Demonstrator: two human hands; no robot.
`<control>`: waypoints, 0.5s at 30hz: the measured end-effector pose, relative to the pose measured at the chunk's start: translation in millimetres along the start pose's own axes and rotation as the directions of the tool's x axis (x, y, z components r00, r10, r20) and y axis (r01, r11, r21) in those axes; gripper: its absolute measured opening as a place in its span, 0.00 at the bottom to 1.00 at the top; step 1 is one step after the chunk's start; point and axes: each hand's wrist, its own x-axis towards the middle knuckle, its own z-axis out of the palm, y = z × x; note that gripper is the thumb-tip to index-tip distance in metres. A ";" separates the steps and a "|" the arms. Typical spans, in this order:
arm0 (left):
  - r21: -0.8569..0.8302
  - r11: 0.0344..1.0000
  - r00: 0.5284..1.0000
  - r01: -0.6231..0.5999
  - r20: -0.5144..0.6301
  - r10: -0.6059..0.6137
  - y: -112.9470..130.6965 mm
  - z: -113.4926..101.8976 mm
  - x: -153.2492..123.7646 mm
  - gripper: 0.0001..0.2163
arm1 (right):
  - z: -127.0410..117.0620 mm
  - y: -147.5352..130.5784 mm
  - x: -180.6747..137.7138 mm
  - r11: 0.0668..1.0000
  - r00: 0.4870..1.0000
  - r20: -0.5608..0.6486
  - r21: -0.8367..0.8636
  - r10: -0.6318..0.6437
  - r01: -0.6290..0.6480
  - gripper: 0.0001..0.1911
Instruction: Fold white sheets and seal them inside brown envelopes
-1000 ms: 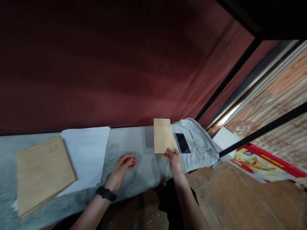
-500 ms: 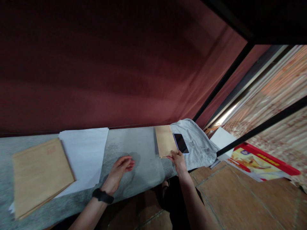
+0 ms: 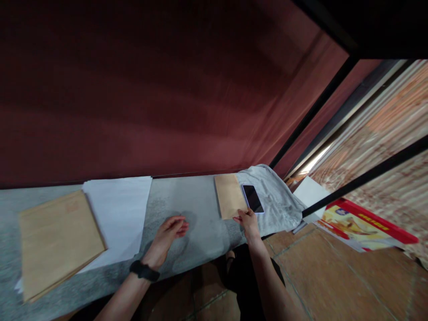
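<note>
My right hand pinches the near right corner of a small brown paper envelope, which lies on the grey cloth of the narrow table. Just right of that envelope is a dark-screened phone with a pale purple edge. My left hand, with a black band on the wrist, hovers low over the cloth, its fingers loosely bent and nothing in them. To its left are a stack of white paper sheets and, overlapping it, large brown envelopes with a faint red mark.
A dark red wall rises behind the table. Black metal bars frame the right end. Beyond them, a red and yellow printed box and a white board stand over the brown tiled floor.
The small envelope has settled flatter on the cloth, and the shadow along its left edge has shrunk. Both hands stay nearly where they were.
</note>
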 end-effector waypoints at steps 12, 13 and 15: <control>0.020 1.000 1.000 -0.003 0.001 0.003 -2.5 0.1 0.5 0.25 | -10.5 0.5 8.5 0.999 0.998 -0.056 0.035 -0.036 0.038 0.19; 0.020 1.000 1.000 -0.002 0.004 0.002 -2.5 0.0 0.5 0.25 | -11.1 0.6 9.0 0.999 0.998 -0.057 0.035 -0.037 0.039 0.19; 0.021 1.000 1.000 -0.003 0.015 0.003 -2.4 -0.3 0.4 0.25 | -12.0 0.8 9.5 0.999 0.998 -0.058 0.034 -0.040 0.042 0.19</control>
